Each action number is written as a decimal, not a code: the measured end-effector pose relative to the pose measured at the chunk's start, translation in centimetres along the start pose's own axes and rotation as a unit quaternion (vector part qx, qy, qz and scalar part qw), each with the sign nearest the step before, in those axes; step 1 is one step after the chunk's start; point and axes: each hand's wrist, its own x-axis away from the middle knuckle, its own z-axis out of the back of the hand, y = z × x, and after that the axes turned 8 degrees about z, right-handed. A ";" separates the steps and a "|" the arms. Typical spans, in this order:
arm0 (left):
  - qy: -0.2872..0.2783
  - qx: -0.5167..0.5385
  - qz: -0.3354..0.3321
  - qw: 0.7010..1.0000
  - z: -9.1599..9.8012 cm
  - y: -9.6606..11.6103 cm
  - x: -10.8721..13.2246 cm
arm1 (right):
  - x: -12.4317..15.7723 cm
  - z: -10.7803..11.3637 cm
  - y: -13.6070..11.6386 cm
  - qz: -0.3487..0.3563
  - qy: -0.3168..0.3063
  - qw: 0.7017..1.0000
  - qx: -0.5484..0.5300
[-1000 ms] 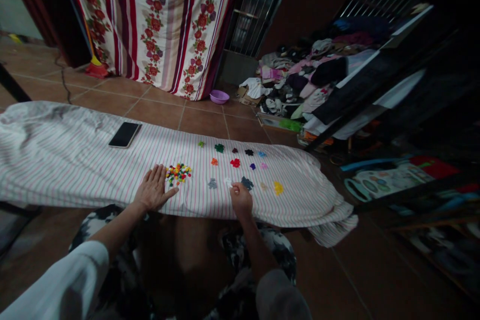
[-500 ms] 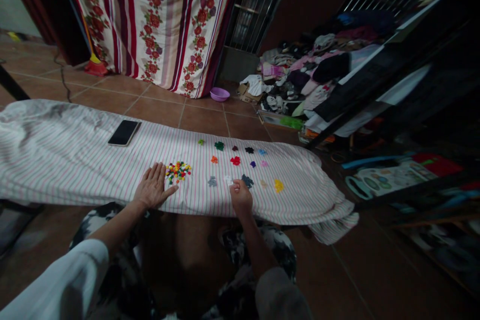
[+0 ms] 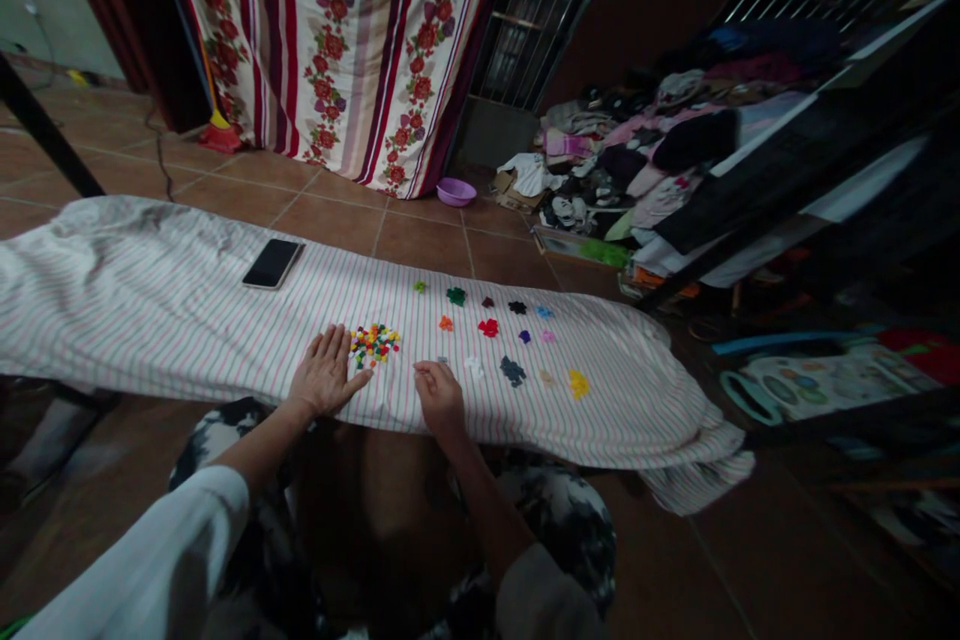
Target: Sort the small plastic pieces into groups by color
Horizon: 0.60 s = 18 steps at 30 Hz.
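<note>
A mixed pile of small coloured pieces lies on the striped cloth. My left hand rests flat, fingers spread, against the pile's left side. To the right of the pile, my right hand has its fingertips pinched together low over the cloth; whatever they hold is too small to make out. It partly covers the light grey group. Sorted groups lie further right, among them white, dark grey, yellow, red, orange and dark green.
A phone lies on the cloth at the back left. Beyond the cloth, a purple basin stands on the tiled floor near a floral curtain. Heaped clothes fill the back right.
My right hand has moved left, from beside the white group to between the light grey group and the mixed pile. My left hand stays by the pile. The whole view has shifted slightly.
</note>
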 end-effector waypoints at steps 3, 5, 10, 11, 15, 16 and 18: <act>0.012 0.009 -0.006 1.000 -0.2 -0.1 0.0 | -1.2 -2.0 -1.1 -0.005 -0.048 0.999 0.013; 0.022 0.015 -0.009 1.000 -0.4 -0.2 0.0 | -2.1 -2.9 -1.7 -0.022 -0.073 0.996 0.045; 0.052 0.024 -0.014 0.998 -1.1 -0.3 -0.1 | -3.9 -3.8 -2.4 -0.052 -0.118 0.983 0.132; 0.058 0.024 -0.014 0.998 -1.2 -0.3 -0.1 | -4.1 -3.8 -2.4 -0.054 -0.122 0.980 0.147; 0.064 0.023 -0.009 0.998 -1.4 -0.3 -0.1 | -4.8 -4.0 -2.4 -0.057 -0.135 0.972 0.183; 0.063 0.024 -0.009 0.998 -1.3 -0.3 -0.1 | -4.9 -4.0 -2.5 -0.057 -0.140 0.971 0.188; 0.063 0.027 -0.010 0.998 -1.3 -0.2 -0.1 | -5.2 -4.0 -2.5 -0.059 -0.150 0.968 0.193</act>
